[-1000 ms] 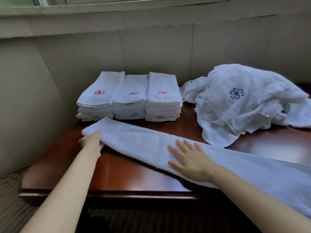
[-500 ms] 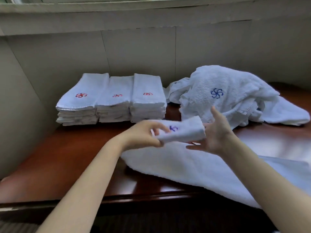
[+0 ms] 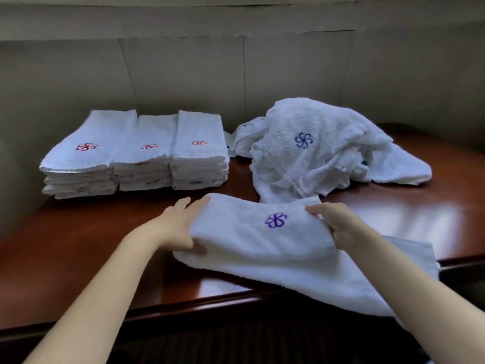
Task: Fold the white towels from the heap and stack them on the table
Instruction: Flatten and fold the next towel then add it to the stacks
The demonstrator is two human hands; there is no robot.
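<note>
A white towel (image 3: 252, 237) with a blue flower mark lies folded over on itself near the table's front edge, its lower layer trailing off to the right. My left hand (image 3: 181, 227) grips its left end, thumb underneath. My right hand (image 3: 338, 222) pinches its right end. Behind it, at the right, sits the heap of loose white towels (image 3: 328, 153). Three stacks of folded towels (image 3: 136, 156) with red marks stand side by side at the back left.
The dark red wooden table (image 3: 78, 245) runs up to a grey panelled wall (image 3: 183, 74) at the back and left. The table's front edge passes under my forearms. A strip of tabletop to the right of the heap shows a window glare.
The left end of the long flat towel was lifted and carried rightward, then laid over the middle. Both hands now hold the ends of the folded part, low on the table.
</note>
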